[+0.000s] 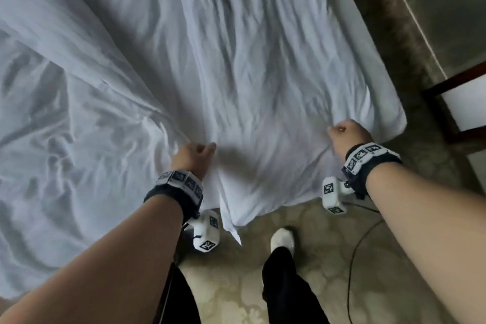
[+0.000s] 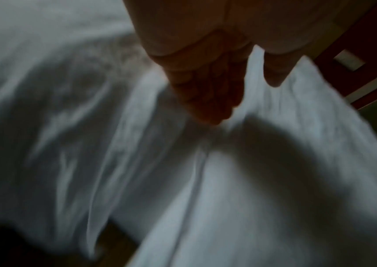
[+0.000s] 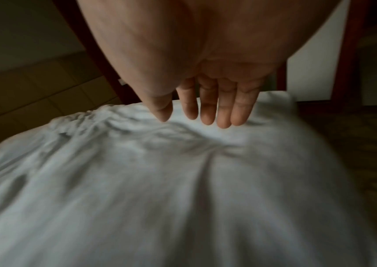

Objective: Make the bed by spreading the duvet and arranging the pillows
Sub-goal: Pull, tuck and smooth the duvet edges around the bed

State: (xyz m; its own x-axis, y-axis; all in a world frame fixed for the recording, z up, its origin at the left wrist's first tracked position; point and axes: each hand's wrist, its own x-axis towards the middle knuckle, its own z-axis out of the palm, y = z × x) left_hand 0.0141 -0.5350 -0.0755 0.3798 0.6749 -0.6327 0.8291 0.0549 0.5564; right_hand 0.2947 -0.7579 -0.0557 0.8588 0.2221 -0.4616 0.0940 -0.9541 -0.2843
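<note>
The white duvet (image 1: pixel 236 60) lies wrinkled across the bed, its near corner hanging over the edge toward the floor. My left hand (image 1: pixel 194 155) is at the near edge; in the left wrist view its fingers (image 2: pixel 205 94) curl into a bunch of the duvet (image 2: pixel 274 180), and folds run out from the grip. My right hand (image 1: pixel 344 134) is further right near the duvet's corner. In the right wrist view its fingers (image 3: pixel 224 112) are straight, tips down on or just above the duvet (image 3: pixel 160 198). No pillow is in view.
More crumpled white bedding (image 1: pixel 39 139) fills the left side. Patterned carpet (image 1: pixel 302 284) lies under my feet, one white shoe (image 1: pixel 282 239) close to the bed. A dark cable (image 1: pixel 352 258) runs over the floor. Dark wooden furniture with a white panel (image 1: pixel 460 102) stands at right.
</note>
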